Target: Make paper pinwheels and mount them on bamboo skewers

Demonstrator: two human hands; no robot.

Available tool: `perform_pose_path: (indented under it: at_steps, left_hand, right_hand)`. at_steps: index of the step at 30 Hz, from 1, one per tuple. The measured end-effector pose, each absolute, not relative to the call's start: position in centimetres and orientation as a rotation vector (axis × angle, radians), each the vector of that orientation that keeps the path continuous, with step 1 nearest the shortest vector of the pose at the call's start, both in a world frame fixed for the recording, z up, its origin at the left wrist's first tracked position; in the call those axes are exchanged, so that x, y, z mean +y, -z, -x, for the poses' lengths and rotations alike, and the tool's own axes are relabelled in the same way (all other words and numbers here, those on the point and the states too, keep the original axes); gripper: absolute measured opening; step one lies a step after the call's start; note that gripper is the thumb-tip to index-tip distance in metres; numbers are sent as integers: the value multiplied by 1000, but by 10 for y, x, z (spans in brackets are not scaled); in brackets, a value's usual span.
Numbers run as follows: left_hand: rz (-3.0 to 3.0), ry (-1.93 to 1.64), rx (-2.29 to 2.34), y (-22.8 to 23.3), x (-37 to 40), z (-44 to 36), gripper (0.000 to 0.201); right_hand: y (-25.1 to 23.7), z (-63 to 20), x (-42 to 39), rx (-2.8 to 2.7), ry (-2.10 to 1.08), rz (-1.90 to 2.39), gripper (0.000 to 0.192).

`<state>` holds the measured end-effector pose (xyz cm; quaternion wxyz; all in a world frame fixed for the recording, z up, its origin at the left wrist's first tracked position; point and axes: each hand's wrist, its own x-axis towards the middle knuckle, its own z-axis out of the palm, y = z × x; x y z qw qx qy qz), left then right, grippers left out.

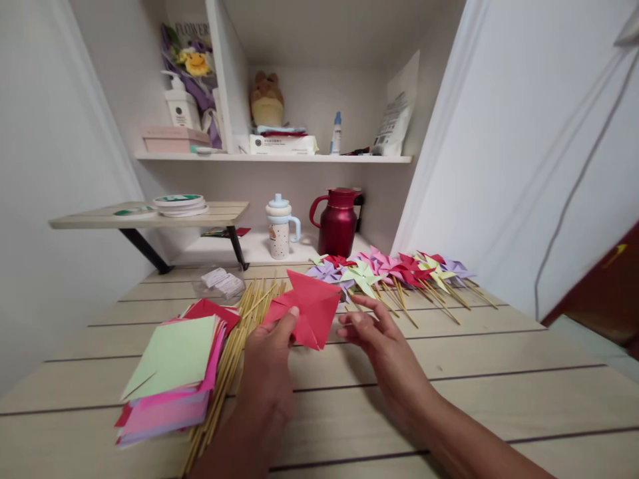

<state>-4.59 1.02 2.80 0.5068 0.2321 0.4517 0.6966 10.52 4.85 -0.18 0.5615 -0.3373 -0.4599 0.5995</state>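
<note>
My left hand [273,342] pinches a red paper square [312,309] above the table, thumb on top. The paper has slits running in from its corners, and its flaps stand slightly apart. Just right of it, my right hand [372,326] is open, its fingers loosely curved and apart from the paper. Beside my left hand lies a bundle of thin wooden sticks [229,356]. Left of the sticks is a stack of coloured paper squares [172,356], light green on top, with pink, red and lilac below. Finished paper pinwheels [367,274] on sticks lie in a row behind my right hand.
A clear packet [219,283] lies behind the paper stack. Toward the back stand a dotted cup [279,229] and a dark red jug [338,223]. At the left, a small raised shelf [124,216] holds round lids [180,205]. A wall bounds the right side.
</note>
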Motion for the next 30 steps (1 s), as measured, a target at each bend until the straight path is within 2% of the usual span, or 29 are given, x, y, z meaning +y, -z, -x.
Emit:
perform_pose_path:
  at_steps: [5, 8, 11, 19, 26, 30]
  left_hand:
    - [-483, -1733, 1019, -36, 10, 55, 9]
    - [-513, -1705, 950, -36, 9, 54, 10]
    - [-558, -1649, 909, -34, 9, 53, 19]
    - [-635, -1546, 897, -31, 6, 49, 22]
    - [-712, -1503, 950, -29, 2, 42, 25]
    - [-739, -1525, 983, -29, 2, 40, 26]
  right_hand:
    - [0, -114, 51, -1693, -705, 720, 24]
    - [-5, -115, 47, -1879, -407, 624, 36]
    - [-9, -115, 45, -1917, -303, 608, 42]
    - [-5, -119, 48, -1897, -400, 592, 30]
    - [-9, -118, 47, -1764, -643, 724, 7]
    - [-9, -116, 47, -1646, -811, 812, 8]
